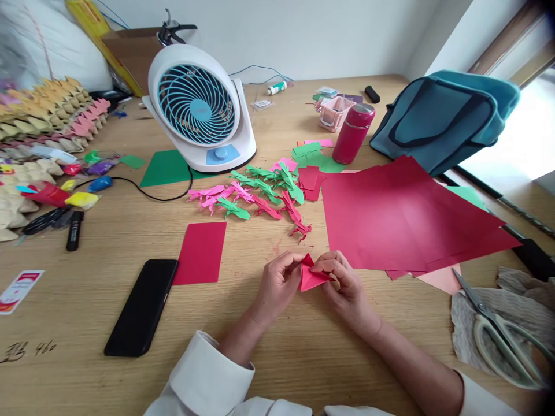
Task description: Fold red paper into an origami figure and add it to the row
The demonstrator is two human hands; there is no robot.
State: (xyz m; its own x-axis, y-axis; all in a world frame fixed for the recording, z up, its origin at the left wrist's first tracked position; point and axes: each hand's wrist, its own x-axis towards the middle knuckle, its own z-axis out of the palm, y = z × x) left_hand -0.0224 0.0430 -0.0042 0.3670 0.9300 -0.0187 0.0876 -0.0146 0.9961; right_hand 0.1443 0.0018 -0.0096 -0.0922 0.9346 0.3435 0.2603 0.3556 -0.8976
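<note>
A small, partly folded red paper piece is held just above the wooden table near its front edge. My left hand pinches its left side with fingers closed. My right hand grips its right side, fingers curled over the folds. Behind the hands lies a cluster of finished pink, green and red folded paper figures. A stack of large red paper sheets lies to the right of my hands.
A black phone and a small red sheet lie to the left. A white desk fan stands behind, with a red flask and blue bag at the back right. Scissors rest on a cloth.
</note>
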